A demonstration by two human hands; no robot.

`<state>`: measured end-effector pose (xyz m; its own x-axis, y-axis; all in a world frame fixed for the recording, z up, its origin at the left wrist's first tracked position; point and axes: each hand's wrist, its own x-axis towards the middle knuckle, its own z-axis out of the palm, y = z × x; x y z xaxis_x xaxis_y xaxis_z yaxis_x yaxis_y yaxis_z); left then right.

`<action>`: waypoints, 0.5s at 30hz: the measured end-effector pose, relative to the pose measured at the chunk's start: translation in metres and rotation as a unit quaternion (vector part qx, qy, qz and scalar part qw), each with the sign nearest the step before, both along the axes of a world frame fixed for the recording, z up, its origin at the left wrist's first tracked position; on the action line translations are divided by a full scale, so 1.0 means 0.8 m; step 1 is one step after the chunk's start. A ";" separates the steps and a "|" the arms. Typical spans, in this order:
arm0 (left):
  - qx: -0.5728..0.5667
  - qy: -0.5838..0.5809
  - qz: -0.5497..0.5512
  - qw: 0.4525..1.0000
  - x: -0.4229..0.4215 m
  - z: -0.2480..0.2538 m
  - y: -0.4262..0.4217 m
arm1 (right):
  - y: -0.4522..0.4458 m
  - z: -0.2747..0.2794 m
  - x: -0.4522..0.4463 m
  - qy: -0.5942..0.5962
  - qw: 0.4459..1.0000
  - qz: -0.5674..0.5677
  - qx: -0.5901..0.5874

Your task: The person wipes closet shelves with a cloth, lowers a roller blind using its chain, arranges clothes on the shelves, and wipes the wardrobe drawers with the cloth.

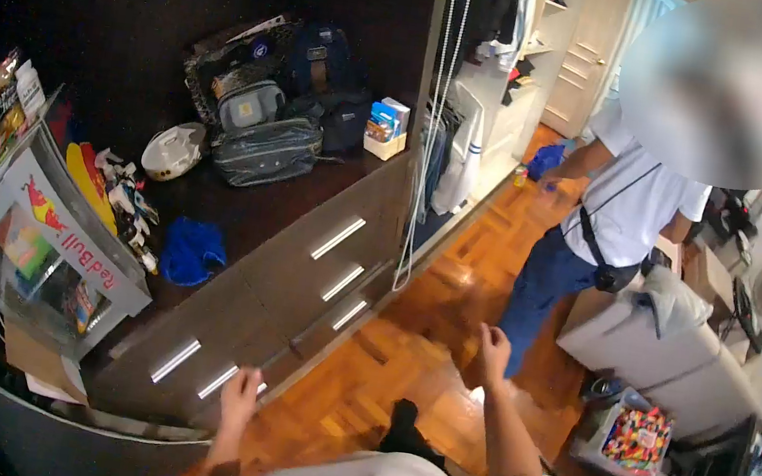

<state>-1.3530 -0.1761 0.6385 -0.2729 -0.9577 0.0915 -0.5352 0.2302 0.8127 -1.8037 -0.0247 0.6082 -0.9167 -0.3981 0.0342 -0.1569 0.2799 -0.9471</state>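
My left hand [240, 393] is raised in front of the lower drawers, nearest to a silver drawer handle [219, 381]. Its fingers are curled together, and I see no object in them. My right hand [494, 354] is held up over the wooden floor, its fingers bent inward and nothing visible between them. Just beyond it, in the picture, are the blue trousers [533, 287] of another person, who stands in a white shirt [630, 208] with a black waist pouch. Neither of my hands appears to touch anything.
Dark drawers [299, 275] run along the left. On top are bags [267, 151], a white helmet [173, 151], a blue cloth [193, 252] and a Red Bull mini fridge [8, 218]. At right are a white cabinet [664, 357] and a bin of colourful pieces [636, 440]. Blind cords [426, 148] hang centrally.
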 end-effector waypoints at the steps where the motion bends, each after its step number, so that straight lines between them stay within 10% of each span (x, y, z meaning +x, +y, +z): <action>1: -0.016 0.064 -0.002 0.998 -0.041 0.022 -0.016 | 0.007 -0.038 -0.038 0.039 0.999 -0.018 -0.014; 4: -0.112 0.116 0.064 0.985 -0.119 0.042 -0.086 | 0.017 -0.050 -0.088 -0.028 0.997 0.020 -0.065; 11: -0.370 -0.220 0.419 0.799 -0.156 0.123 -0.229 | 0.032 -0.037 -0.202 -0.118 0.979 0.165 -0.016; 15: -0.173 -0.334 0.427 0.823 -0.134 0.116 -0.280 | 0.012 -0.045 -0.269 -0.131 0.974 0.164 0.082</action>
<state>-1.4603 -0.3997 0.7310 0.3850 -0.7744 0.5021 -0.9224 -0.3048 0.2371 -2.0190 -0.0149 0.5721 -0.7073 -0.6518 -0.2737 -0.0219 0.4072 -0.9131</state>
